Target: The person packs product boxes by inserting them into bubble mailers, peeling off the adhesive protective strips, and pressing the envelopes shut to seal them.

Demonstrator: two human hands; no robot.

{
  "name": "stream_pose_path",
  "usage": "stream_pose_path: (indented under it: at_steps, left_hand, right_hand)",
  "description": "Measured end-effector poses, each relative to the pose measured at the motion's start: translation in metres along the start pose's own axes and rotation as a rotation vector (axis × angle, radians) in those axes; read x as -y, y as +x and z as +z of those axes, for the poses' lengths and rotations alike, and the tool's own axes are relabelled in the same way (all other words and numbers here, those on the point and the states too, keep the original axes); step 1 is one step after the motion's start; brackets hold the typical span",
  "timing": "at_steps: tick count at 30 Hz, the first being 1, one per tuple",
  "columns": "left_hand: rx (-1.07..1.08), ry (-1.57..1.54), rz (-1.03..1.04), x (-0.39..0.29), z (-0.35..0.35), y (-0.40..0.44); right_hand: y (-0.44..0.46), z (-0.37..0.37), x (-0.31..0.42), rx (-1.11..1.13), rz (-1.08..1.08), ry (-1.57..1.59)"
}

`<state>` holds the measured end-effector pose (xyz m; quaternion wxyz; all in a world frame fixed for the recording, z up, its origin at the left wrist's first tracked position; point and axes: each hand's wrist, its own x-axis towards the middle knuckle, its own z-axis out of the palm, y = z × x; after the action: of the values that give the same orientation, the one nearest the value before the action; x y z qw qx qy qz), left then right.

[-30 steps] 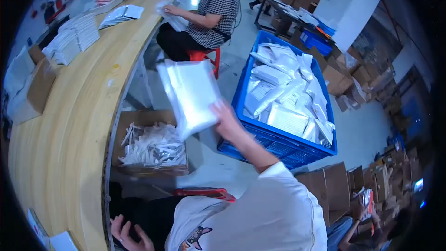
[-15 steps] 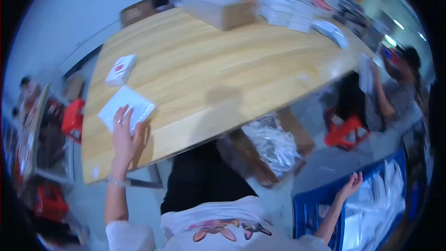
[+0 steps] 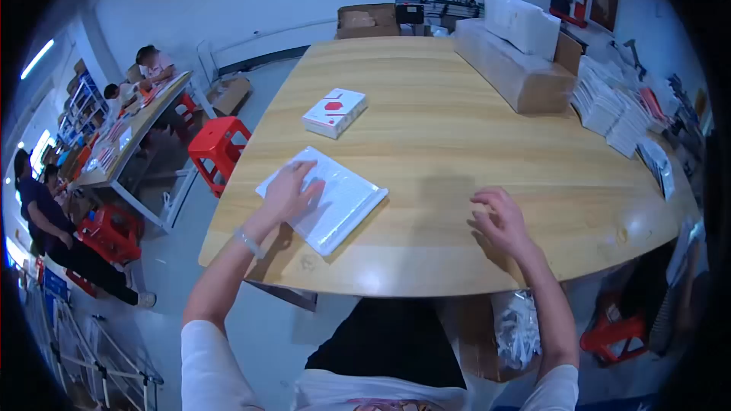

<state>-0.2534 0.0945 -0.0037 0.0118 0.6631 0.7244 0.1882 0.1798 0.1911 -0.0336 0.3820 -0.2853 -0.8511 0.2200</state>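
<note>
A flat white packet in shiny clear wrap [image 3: 339, 209] lies at an angle near the table's front left. My left hand [image 3: 289, 192] rests on its left part, fingers spread over the top and not wrapped round it. To the right, my right hand [image 3: 502, 221] hovers over the wooden table [image 3: 411, 122], loosely curled with its fingers apart and nothing in them. Behind the packet lies a small white box with red marks [image 3: 335, 110].
A long cardboard box [image 3: 518, 68] with white foam on it stands at the back right, beside stacks of white packets [image 3: 613, 103]. Below the front edge sits a carton of plastic bags [image 3: 518, 327]. A red stool [image 3: 217, 144] stands left; people work at another table.
My view has swung left. My right hand has come from over the blue crate to above the table. The left hand stays on the white packet.
</note>
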Motion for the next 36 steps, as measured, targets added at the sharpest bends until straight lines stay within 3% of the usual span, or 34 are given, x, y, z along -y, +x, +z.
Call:
stream_pose_path:
  at_steps: [4,6,10,14,16,19,21,22,24,26,27,29,32,34,36]
  left_hand:
    - [-0.291,-0.009,-0.023,0.054,0.036,0.114]
    - [-0.250,-0.120,-0.216,0.070,0.051,0.161]
    - [-0.212,-0.183,-0.404,0.076,0.081,0.208]
    - [-0.096,-0.199,-0.254,0.036,0.078,0.213]
    - [-0.012,-0.238,0.026,0.003,0.089,0.199]
    - [0.251,-0.408,0.483,-0.060,0.089,0.166]
    - [0.440,-0.471,0.628,-0.094,0.086,0.147]
    - [0.434,-0.480,0.661,-0.104,0.088,0.136]
    - [0.259,-0.261,0.830,-0.118,0.079,0.117]
    - [0.197,-0.267,0.743,-0.122,0.044,0.084]
    - [0.186,-0.305,0.586,-0.109,0.033,0.068]
    - [0.257,-0.360,-0.003,-0.087,0.012,0.038]
    - [0.162,-0.138,-0.032,-0.047,0.013,-0.024]
    - [-0.031,0.139,0.178,-0.024,0.027,-0.068]
    - [0.014,0.079,0.136,-0.019,0.014,-0.092]
  right_hand:
    - [0.041,0.028,-0.053,0.036,0.027,-0.136]
    - [0.044,0.029,-0.059,0.049,0.083,-0.069]
    - [0.040,0.021,-0.056,0.045,0.249,0.106]
    - [0.048,0.023,-0.042,-0.224,0.224,0.095]
    - [0.048,0.016,-0.052,-0.282,0.366,0.113]
    - [0.045,0.011,-0.068,-0.432,0.322,0.044]
    - [0.043,0.010,-0.065,-0.370,0.337,0.028]
    - [0.038,0.008,-0.062,-0.389,0.337,0.001]
    - [0.032,0.004,-0.054,0.093,0.313,-0.052]
    - [0.029,0.002,-0.040,0.083,0.339,-0.042]
    - [0.026,0.000,-0.032,0.082,0.375,-0.017]
    - [0.016,-0.002,-0.023,0.074,0.452,0.041]
    - [-0.002,0.001,-0.013,-0.019,0.322,-0.020]
    - [-0.019,-0.012,0.025,0.101,0.541,-0.115]
    - [-0.041,-0.016,0.058,-0.013,0.500,-0.169]
